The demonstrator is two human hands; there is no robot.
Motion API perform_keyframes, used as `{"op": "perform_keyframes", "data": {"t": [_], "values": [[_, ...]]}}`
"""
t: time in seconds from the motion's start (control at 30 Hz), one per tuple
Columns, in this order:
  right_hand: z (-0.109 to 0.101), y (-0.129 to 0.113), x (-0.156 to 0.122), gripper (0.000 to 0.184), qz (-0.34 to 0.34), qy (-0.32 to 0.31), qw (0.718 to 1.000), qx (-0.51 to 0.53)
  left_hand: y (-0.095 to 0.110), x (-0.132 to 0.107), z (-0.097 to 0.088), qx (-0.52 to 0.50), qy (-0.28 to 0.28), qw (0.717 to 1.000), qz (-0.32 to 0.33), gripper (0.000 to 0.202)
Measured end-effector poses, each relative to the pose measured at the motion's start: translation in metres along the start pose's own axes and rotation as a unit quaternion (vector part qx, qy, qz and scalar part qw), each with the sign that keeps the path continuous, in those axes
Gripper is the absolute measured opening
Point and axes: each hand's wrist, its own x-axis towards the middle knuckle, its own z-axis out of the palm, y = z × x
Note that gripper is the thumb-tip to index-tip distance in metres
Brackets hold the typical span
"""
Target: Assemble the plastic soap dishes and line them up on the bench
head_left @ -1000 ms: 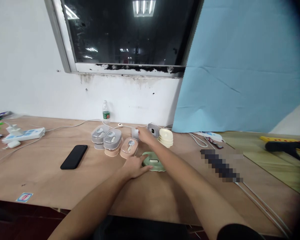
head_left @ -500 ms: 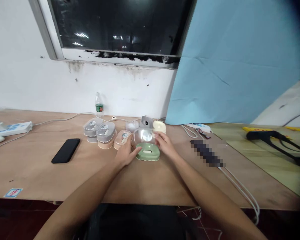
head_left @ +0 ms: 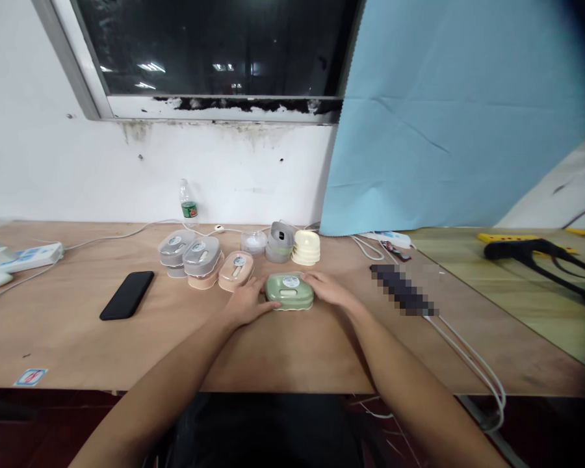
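Note:
A green soap box [head_left: 283, 300] with a clear lid [head_left: 291, 282] bearing a round label lies on the table before me. My left hand [head_left: 246, 302] grips its left side, thumb along the front corner and fingers behind. On the right, my right hand [head_left: 326, 288] holds the lid's back corner with its fingers; its thumb is hard to make out. The lid rests over the green base. Just left of my left hand is a pink soap box [head_left: 236, 270] with a clear lid and label.
Stacked lidded soap boxes [head_left: 202, 257] stand at left. Behind are clear lids [head_left: 254, 242], grey bases [head_left: 279, 244] and stacked cream bases [head_left: 306, 247]. A black phone [head_left: 127, 295], a bottle [head_left: 188, 205], a power strip [head_left: 26, 258] and white cables [head_left: 468, 361] lie around.
The clear lid, held tilted above the green base earlier, has come down onto it. My right hand has lowered with it, while my left hand stays at the left side.

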Motion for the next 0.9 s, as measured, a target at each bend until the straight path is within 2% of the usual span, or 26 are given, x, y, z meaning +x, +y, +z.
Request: {"op": "perform_keyframes", "data": {"t": [0.1,0.2,0.37,0.5,0.6,0.67,0.73,0.8,0.9], "values": [[-0.006,0.011,-0.001,0.049,0.041,-0.096,0.994,0.041,-0.002,0.000,0.003,0.033,0.011,0.999,-0.012,0.077],[-0.005,0.021,0.003,0.052,0.056,-0.125,0.987,0.085,-0.003,0.000,0.003,0.044,0.016,0.999,-0.003,0.076],[0.000,0.036,0.017,0.047,0.028,-0.112,0.985,0.127,-0.004,0.000,0.001,0.014,0.020,0.999,0.027,0.071],[0.004,0.033,0.019,0.046,-0.003,-0.107,0.982,0.154,-0.005,0.000,-0.001,0.013,0.023,0.998,0.049,0.069],[0.010,0.023,0.016,0.049,-0.022,-0.056,0.988,0.141,-0.003,0.000,-0.004,0.068,0.032,0.996,0.056,0.068],[0.013,0.016,0.014,0.055,-0.009,-0.019,0.991,0.129,0.002,-0.002,-0.006,0.120,0.046,0.990,0.060,0.066],[0.015,0.010,0.012,0.062,0.009,-0.025,0.991,0.131,0.007,-0.004,-0.006,0.162,0.070,0.982,0.066,0.064],[0.015,0.005,0.009,0.062,-0.002,-0.056,0.989,0.133,0.011,-0.006,-0.005,0.173,0.086,0.979,0.066,0.065],[0.014,0.000,0.005,0.059,-0.050,-0.061,0.992,0.102,0.013,-0.008,0.000,0.140,0.055,0.987,0.054,0.078]]}}
